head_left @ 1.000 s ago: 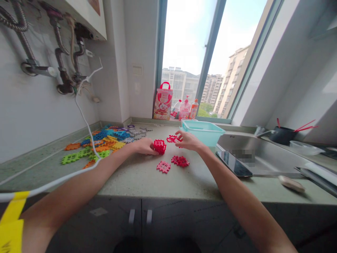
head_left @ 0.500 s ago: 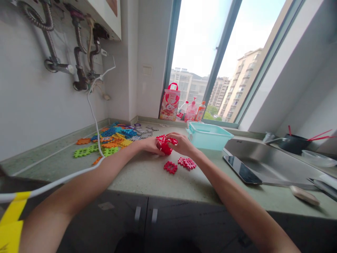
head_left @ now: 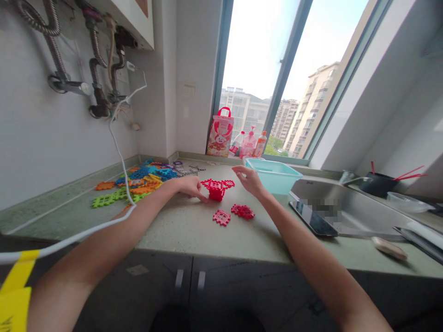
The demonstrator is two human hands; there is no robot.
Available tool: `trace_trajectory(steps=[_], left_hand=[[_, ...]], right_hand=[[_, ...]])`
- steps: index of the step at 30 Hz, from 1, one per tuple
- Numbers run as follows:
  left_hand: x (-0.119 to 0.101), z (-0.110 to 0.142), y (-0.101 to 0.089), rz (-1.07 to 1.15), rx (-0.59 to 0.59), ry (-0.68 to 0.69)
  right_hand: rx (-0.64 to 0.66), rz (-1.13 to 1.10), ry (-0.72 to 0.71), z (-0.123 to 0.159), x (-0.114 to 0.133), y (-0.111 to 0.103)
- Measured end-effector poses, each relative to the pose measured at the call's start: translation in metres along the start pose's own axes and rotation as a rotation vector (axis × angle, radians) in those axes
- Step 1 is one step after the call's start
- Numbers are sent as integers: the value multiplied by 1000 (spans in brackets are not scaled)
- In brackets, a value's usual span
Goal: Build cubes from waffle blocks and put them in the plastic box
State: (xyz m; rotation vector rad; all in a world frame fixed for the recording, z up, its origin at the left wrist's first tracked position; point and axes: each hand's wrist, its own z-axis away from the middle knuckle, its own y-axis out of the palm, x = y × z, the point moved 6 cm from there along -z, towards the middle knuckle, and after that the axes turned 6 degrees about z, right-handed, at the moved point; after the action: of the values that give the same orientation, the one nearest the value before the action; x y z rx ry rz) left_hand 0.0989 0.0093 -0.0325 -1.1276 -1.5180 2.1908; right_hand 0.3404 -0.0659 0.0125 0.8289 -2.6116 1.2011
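Note:
A red structure of interlocking building pieces (head_left: 216,190) stands on the counter, with a boxy lower part and flat pieces spreading out at its top. My left hand (head_left: 193,186) is just left of it, one finger stretched down near its base; I cannot tell whether it touches. To the right, my right hand (head_left: 249,180) is raised apart from the structure, fingers stretched out and holding nothing. In front lie a loose red piece (head_left: 221,217) and a small overlapping pile of red pieces (head_left: 242,211).
Many coloured pieces (head_left: 148,177) are heaped at the back left, crossed by a white cable (head_left: 122,161). A turquoise bin (head_left: 277,177) stands behind my right hand. Further right are a dark phone (head_left: 313,219), a steel sink (head_left: 349,216) and a beige object (head_left: 389,249).
Both hands have let go of the red structure, which now stands on the counter. My right hand has moved right, away from it; my left hand has drawn slightly left.

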Motion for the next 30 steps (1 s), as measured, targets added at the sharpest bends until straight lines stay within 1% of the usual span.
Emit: trace_trajectory(steps=[4, 6, 9, 13, 15, 17, 19, 21, 22, 24, 26, 28, 30], left_hand=[[3, -2, 0, -15, -5, 14], [3, -3, 0, -25, -22, 18], [3, -2, -1, -26, -34, 14], [2, 0, -1, -29, -31, 26], [1, 0, -1, -36, -36, 39], [1, -1, -2, -42, -44, 44], [0, -1, -1, -42, -42, 44], [0, -1, -1, -36, -35, 40], [0, 0, -1, -35, -35, 39], [-1, 0, -1, -31, -33, 42], [-1, 0, -1, -24, -33, 51], [-1, 0, -2, -20, -46, 65], [-1, -1, -3, -25, -61, 72]], right_hand=[[280, 172, 77, 12, -32, 40], [377, 228, 120, 17, -41, 55], [404, 246, 107, 19, -43, 59], [381, 220, 121, 21, -46, 52], [331, 152, 130, 19, -45, 46], [214, 28, 126, 14, -38, 35], [58, -116, 112, 8, -24, 19], [-60, -206, 62, 5, -3, 3], [-87, -214, 19, 4, 9, -3], [-82, -154, -83, 6, 35, -9], [-39, -51, -168, 10, 54, -5], [13, 27, -218, 15, 65, 3], [52, 70, -231, 16, 70, 11]])
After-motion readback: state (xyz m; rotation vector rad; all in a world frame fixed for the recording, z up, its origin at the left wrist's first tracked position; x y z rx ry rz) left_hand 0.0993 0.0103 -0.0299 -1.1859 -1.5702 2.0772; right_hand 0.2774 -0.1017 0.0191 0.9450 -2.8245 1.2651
